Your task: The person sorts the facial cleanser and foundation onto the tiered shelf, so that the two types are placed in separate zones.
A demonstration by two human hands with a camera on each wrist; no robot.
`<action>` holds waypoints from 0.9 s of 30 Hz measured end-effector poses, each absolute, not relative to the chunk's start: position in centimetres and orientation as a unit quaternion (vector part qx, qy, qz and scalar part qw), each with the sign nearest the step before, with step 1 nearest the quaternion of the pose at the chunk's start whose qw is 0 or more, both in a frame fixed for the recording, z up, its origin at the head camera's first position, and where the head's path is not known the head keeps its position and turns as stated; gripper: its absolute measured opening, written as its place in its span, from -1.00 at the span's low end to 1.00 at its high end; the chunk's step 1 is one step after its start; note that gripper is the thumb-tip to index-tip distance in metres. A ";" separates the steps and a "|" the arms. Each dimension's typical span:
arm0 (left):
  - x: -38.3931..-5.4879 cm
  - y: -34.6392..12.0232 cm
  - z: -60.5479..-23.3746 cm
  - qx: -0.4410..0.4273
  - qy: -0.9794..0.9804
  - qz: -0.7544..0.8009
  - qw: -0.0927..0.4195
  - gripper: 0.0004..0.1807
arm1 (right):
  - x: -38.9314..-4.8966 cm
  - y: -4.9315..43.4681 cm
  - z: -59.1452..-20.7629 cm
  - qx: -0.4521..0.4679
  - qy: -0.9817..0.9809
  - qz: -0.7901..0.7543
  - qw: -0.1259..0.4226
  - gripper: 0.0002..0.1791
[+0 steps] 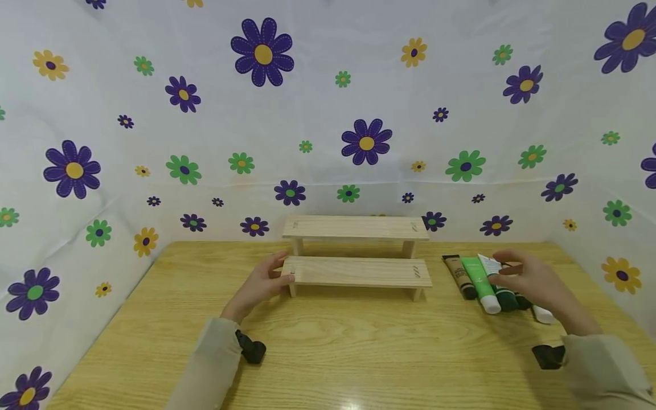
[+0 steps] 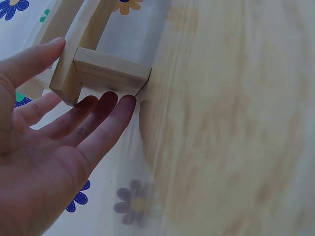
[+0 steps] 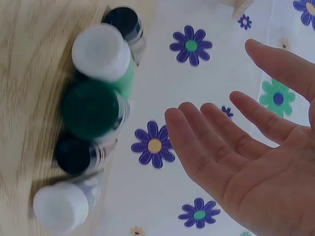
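My left hand (image 1: 261, 283) is at the left end of a two-step wooden display stand (image 1: 359, 272), holding the lower board's end between thumb and fingers. In the left wrist view the thumb lies against the edge of the board (image 2: 69, 76), with the fingertips close to a stand leg (image 2: 113, 69). Above a row of squeeze tubes at the right, my right hand (image 1: 538, 282) hovers with its fingers loosely spread and nothing in them. The row includes a brown tube (image 1: 460, 276), a light green tube (image 1: 480, 282) with a white cap and a white tube (image 1: 489, 263); the hand partly hides others.
The stand's upper board (image 1: 353, 228) is at the back, near a white flowered cloth (image 1: 318, 102) that encloses the wooden table (image 1: 328, 353). In the right wrist view, a dark green cap (image 3: 91, 109) and a white cap (image 3: 61, 209) face the camera.
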State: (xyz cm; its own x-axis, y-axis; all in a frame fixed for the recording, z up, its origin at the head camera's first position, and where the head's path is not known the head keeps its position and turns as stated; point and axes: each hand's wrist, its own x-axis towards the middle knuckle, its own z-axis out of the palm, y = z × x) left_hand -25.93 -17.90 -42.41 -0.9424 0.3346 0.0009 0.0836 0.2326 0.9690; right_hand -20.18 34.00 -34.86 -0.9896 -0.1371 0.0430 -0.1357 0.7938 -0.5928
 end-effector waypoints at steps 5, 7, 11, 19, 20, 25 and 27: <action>-26.0 -17.7 -42.4 0.128 0.771 0.614 0.111 -0.22 | -20.2 35.8 -34.8 -0.068 0.943 -0.326 0.009 -0.32; -26.0 -17.6 -42.3 0.126 0.769 0.616 0.114 -0.22 | -20.3 36.5 -34.7 -0.065 0.941 -0.331 0.007 -0.32; -26.1 -17.6 -42.2 0.134 0.762 0.623 0.120 -0.20 | -20.1 38.0 -34.5 -0.047 0.941 -0.336 0.003 -0.35; -26.0 -17.5 -42.4 0.122 0.759 0.627 0.123 -0.19 | -19.8 39.6 -34.1 -0.009 0.937 -0.348 0.022 -0.30; -25.9 -17.5 -42.4 0.122 0.758 0.628 0.124 -0.19 | -19.7 39.7 -34.2 -0.005 0.936 -0.350 0.023 -0.30; -25.8 -17.6 -42.5 0.122 0.755 0.632 0.126 -0.19 | -20.0 40.2 -34.7 0.023 0.935 -0.352 0.028 -0.29; -25.7 -17.6 -42.5 0.119 0.756 0.632 0.125 -0.20 | -20.1 40.5 -34.9 0.037 0.934 -0.353 0.037 -0.26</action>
State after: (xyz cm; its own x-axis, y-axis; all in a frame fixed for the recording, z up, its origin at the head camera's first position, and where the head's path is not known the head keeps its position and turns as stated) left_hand -25.66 -17.64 -42.47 -0.9405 0.3375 -0.0392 0.0212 0.1733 0.9846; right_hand -20.08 40.50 -34.93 -0.9946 0.0437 -0.0946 0.0953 0.7477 -0.6572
